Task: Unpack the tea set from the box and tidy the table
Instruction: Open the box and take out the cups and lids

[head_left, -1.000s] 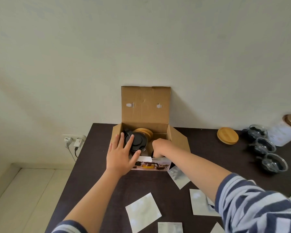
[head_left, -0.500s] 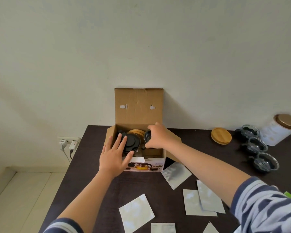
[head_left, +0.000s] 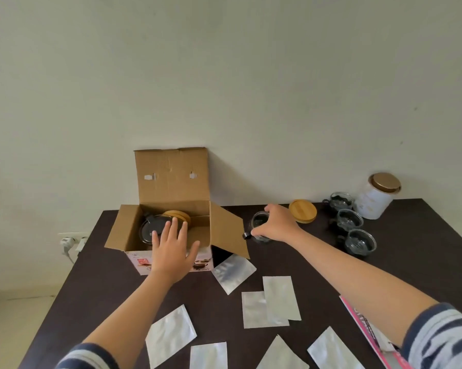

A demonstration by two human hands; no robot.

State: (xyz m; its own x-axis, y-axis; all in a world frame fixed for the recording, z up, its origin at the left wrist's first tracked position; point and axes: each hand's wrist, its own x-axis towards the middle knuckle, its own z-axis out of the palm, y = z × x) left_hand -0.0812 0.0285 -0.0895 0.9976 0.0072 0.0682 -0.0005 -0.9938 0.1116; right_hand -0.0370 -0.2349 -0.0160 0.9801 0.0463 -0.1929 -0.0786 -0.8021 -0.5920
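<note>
An open cardboard box [head_left: 171,179] stands at the back of the dark table [head_left: 411,275], lid up against the wall. Inside lie a glass teapot with a dark lid [head_left: 151,230] and wooden coasters [head_left: 177,217]. My left hand [head_left: 173,251] rests flat on the box's front edge, fingers spread, holding nothing. My right hand [head_left: 276,226] grips a glass cup [head_left: 259,222] from above, to the right of the box flap and at or just above the table. Three more glass cups [head_left: 349,219] stand in a row further right.
A wooden lid [head_left: 303,210] lies behind my right hand. A white canister with a gold lid [head_left: 376,195] stands at the back right. Several silver plastic bags [head_left: 273,302] are scattered over the near table. A pink-edged leaflet [head_left: 368,328] lies at the right. Wall plugs [head_left: 70,242] sit left of the table.
My right hand has lifted a glass cup out of the box and carried it right, past the flap. My left hand stays on the box front.
</note>
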